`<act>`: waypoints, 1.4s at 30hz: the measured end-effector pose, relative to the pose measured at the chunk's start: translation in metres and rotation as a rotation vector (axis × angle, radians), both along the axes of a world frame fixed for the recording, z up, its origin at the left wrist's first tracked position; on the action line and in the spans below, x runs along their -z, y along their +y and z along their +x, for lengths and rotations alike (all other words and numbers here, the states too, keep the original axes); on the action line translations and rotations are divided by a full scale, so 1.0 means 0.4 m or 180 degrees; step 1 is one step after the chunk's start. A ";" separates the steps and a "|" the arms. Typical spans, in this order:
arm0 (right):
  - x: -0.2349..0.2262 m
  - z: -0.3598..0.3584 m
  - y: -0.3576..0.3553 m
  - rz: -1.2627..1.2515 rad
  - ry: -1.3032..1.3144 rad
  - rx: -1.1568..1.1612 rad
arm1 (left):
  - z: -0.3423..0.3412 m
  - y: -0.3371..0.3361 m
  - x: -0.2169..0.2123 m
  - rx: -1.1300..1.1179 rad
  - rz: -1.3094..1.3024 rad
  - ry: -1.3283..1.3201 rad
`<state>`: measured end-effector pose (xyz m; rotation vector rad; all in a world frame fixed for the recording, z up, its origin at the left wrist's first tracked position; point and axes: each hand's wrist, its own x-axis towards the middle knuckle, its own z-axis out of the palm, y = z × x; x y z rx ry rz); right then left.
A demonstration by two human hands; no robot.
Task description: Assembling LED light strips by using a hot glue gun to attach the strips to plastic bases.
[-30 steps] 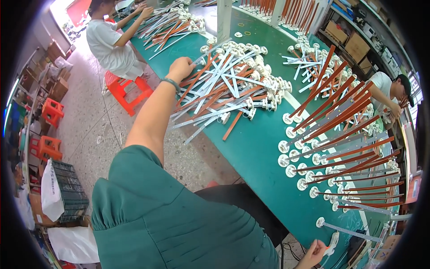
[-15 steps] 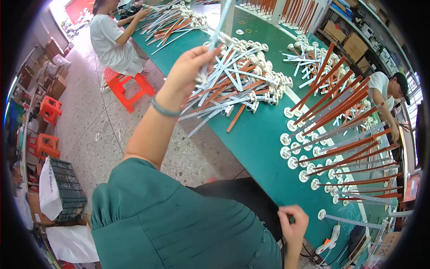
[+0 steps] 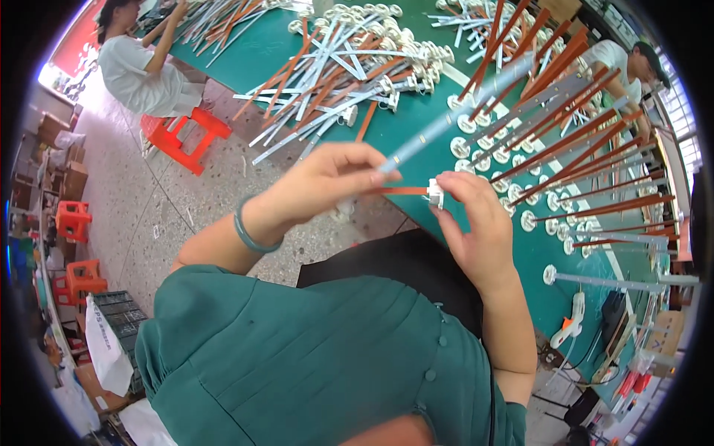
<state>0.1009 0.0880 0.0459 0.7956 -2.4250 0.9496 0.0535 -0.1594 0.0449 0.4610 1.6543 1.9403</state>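
My left hand [image 3: 327,182] is closed on a pale LED light strip [image 3: 439,130], which slants up to the right and is blurred at its far end. A brown strip [image 3: 405,191] runs from beside those fingers to a small white round base [image 3: 436,194], seen edge-on. The thumb and fingers of my right hand [image 3: 480,227] pinch that base. Whether the left fingers also grip the brown strip, I cannot tell. Below the left hand is a blurred whitish shape. Beyond both hands lies a pile of loose LED strips [image 3: 327,82] with white bases.
On the green table [image 3: 401,137], rows of brown and silver strips [image 3: 587,178] lean from white bases at the right. A glue gun [image 3: 571,323] lies at the near right. One person [image 3: 141,70] sits far left by a red stool [image 3: 190,141]; another [image 3: 613,63] works far right.
My left hand has come down and nearer with the LED strip, which has tilted from upright to slanting right. My right hand has risen from the table edge and now pinches a white base.
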 end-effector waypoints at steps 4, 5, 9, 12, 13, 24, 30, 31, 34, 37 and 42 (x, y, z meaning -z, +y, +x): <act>0.064 0.050 0.039 -0.0874 -0.1216 0.0251 | -0.064 -0.087 -0.070 -0.1163 -0.0238 0.1452; 0.084 0.061 0.055 -0.0896 -0.1231 0.0322 | -0.095 -0.131 -0.103 -0.1361 0.0203 0.1615; 0.120 0.093 0.063 -0.2852 -0.2524 -0.0279 | -0.106 -0.431 -0.230 -0.2026 0.1554 0.2300; 0.139 0.097 0.065 -0.3565 -0.2897 -0.0630 | -0.080 -0.490 -0.239 -0.2887 0.1873 0.2551; 0.141 0.100 0.064 -0.3723 -0.3009 -0.0760 | -0.083 -0.504 -0.226 -0.3205 0.1736 0.2550; 0.133 0.129 0.075 -0.3910 -0.3011 -0.0857 | -0.046 -0.028 0.037 -0.1002 0.0653 0.0639; 0.139 0.139 0.084 -0.3941 -0.2987 -0.0760 | 0.012 0.108 0.055 -0.0181 0.0595 0.0179; 0.143 0.139 0.087 -0.3951 -0.2940 -0.0754 | 0.013 0.117 0.053 -0.0153 0.0610 0.0121; 0.147 0.145 0.095 -0.3944 -0.2831 -0.0628 | 0.015 0.140 0.038 -0.0088 0.0621 0.0031; 0.153 0.148 0.098 -0.3881 -0.2778 -0.0604 | 0.022 0.148 0.023 -0.0088 0.0490 0.0136; 0.154 0.150 0.097 -0.3841 -0.2790 -0.0600 | 0.026 0.149 0.020 -0.0075 0.0322 0.0276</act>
